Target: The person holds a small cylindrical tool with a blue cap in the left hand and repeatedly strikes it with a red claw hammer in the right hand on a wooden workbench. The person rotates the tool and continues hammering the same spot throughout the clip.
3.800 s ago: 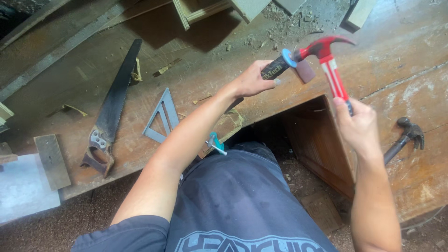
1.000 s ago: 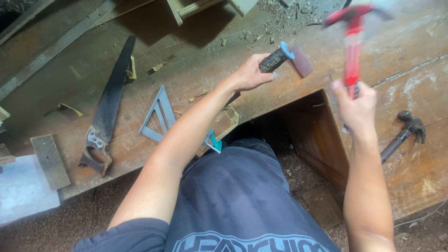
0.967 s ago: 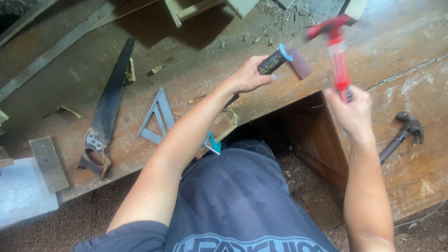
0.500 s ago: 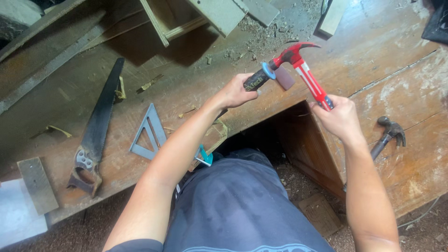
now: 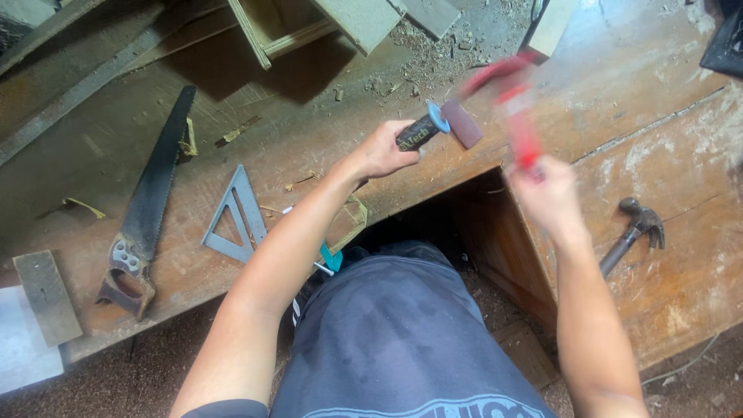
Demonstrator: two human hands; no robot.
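Note:
My left hand (image 5: 383,149) grips the black handle of a chisel (image 5: 433,128) with a blue collar and a brownish striking cap, held low against the edge of the wooden workbench (image 5: 325,131). My right hand (image 5: 546,193) holds a red claw hammer (image 5: 511,104) by its handle. The hammer is motion-blurred, its head up and just right of the chisel's cap, not touching it. The chisel's blade is hidden behind my left hand.
A hand saw (image 5: 147,209) and a metal speed square (image 5: 236,217) lie on the bench at left, with a grey block (image 5: 46,296) beyond. A second dark hammer (image 5: 635,232) rests at right. Wood offcuts and shavings (image 5: 433,46) lie at the back.
The red hammer has swung up and down repeatedly onto the chisel's cap; it now sits blurred slightly back from the cap. My left hand has kept the chisel in place.

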